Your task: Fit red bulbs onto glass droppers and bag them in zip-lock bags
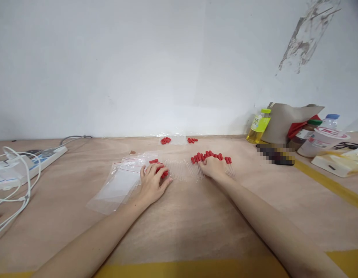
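Note:
My left hand (152, 181) rests over a small pile of loose red rubber bulbs (154, 161), fingers spread on them and thumb held apart. Beside it, a row of thin clear tubes (180, 170) lies side by side on the table. My right hand (214, 166) is closed among droppers (229, 164), clear tubes with red bulbs on their far ends. Its fingertips are bent down and hidden, so what they pinch cannot be made out. Clear zip bags (117, 189) lie flat left of my left hand, partly under the wrist.
Two small groups of red bulbs (165, 141) lie near the wall on clear plastic. A power strip (51, 157) with white cables (28, 185) is at left. At right stand a yellow drink bottle (255, 127), a grey bag (283, 121), a tub (322, 143) and a blurred dark object (274, 154).

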Demonstrator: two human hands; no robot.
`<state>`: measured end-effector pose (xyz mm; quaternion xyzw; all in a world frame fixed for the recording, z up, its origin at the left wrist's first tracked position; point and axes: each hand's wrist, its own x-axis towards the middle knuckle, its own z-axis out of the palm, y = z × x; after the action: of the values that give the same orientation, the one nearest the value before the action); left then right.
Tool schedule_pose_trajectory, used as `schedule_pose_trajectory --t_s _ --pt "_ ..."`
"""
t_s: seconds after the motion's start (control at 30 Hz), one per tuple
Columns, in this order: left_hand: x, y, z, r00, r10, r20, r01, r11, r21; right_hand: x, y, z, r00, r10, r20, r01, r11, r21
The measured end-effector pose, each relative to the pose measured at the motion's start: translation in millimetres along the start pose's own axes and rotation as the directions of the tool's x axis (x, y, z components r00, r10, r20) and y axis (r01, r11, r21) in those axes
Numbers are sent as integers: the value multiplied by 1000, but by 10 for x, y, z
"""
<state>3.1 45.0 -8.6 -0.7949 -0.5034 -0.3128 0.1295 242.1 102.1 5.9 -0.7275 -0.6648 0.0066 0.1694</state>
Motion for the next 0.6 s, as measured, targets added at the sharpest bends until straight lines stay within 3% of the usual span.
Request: schedule_pose_trajectory --t_s 0.23,0.4,0.53,0.6 --pt "7 4 -2 1000 -23 5 23 1000 2 14 15 -24 1000 4 -3 -4 1000 -20" --pt "28 19 -20 998 -58 -35 57 998 -11 -64 -68 -42 992 -115 -58 116 993 14" --pt "198 -182 -80 977 -210 -40 209 978 -15 -104 -158 -10 976 -216 -40 218 975 39" --pt "332 -365 -108 949 -309 57 311 950 -12 -92 -196 -11 978 -208 1 208 978 17"
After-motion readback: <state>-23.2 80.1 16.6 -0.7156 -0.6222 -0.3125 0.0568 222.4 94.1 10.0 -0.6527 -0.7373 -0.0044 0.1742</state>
